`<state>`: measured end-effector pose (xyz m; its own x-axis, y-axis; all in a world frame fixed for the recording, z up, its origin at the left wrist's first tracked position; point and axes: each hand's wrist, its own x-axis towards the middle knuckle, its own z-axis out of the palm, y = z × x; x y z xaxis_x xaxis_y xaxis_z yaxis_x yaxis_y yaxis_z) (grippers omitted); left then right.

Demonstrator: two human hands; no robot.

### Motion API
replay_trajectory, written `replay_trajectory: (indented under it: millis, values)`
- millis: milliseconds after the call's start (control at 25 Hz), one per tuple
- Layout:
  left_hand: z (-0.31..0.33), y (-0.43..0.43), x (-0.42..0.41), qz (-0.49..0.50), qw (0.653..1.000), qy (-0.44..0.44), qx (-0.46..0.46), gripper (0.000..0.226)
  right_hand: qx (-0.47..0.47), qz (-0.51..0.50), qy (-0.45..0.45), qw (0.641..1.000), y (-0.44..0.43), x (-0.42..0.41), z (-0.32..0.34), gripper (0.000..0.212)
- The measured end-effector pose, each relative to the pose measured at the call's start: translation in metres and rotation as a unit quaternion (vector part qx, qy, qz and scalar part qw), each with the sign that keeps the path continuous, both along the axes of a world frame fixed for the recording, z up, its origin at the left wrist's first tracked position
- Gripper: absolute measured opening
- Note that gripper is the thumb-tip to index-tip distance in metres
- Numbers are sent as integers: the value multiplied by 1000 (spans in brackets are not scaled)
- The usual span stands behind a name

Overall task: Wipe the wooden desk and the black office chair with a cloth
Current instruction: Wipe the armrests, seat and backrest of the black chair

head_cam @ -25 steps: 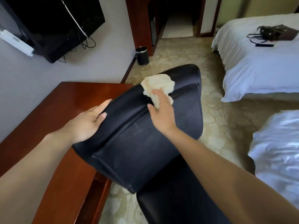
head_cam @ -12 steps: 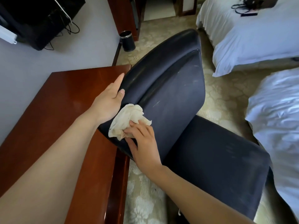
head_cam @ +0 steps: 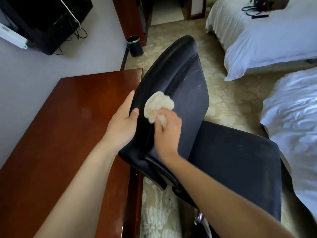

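The black office chair (head_cam: 187,86) stands beside the wooden desk (head_cam: 68,134), its backrest leaning toward the desk's edge. My left hand (head_cam: 123,122) grips the backrest's left edge, thumb on the front face and fingers behind. My right hand (head_cam: 167,131) holds a crumpled cream cloth (head_cam: 158,106) and presses it against the front of the backrest, just right of the left hand. The chair's seat (head_cam: 240,165) extends to the lower right.
A black TV (head_cam: 46,19) hangs on the wall at upper left with dangling cables. A small black bin (head_cam: 135,46) stands on the patterned carpet beyond the desk. Two white beds (head_cam: 260,42) fill the right side, one with a dark bag (head_cam: 267,2) on it.
The cloth went from the backrest's top down to its lower left edge, then back up a little along the front. My left hand shifted its grip on the backrest edge.
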<state>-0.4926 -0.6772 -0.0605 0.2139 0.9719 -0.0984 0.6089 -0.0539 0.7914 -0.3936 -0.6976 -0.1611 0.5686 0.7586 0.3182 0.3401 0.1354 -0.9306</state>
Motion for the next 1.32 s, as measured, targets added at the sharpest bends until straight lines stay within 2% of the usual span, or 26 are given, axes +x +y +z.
replay_trajectory:
  millis: [80,200,360,440,640,840,1000,1080,1240,1320]
  values:
    - [-1,-13,-2,8,1000,-16,-3,51,-65,-3,30,997,28,21,19,13]
    - [-2,-29,-2,30,999,-42,-12,51,-153,5,19,988,60,50,34,12]
    - [0,-38,-3,53,993,-94,-49,50,-187,39,39,981,61,60,44,12]
    - [1,-38,-6,53,989,-118,-70,51,-177,59,72,980,40,53,45,10]
    - [1,-46,-11,34,993,-100,-51,52,-92,120,15,988,-46,14,20,14]
    - [2,-52,-9,28,996,-75,-32,52,-5,154,-106,982,-106,-6,-17,13]
    - [2,-57,-7,37,996,-72,-33,52,59,189,-222,955,-120,11,-53,16]
    - [2,-61,-7,38,995,-84,-36,52,13,189,-232,954,-134,23,-79,16]
    - [1,-66,-7,40,995,-83,-35,53,-168,177,-116,963,-156,36,-100,14]
    - [1,-66,-5,44,995,-83,-37,53,-169,177,-103,964,-152,30,-88,13]
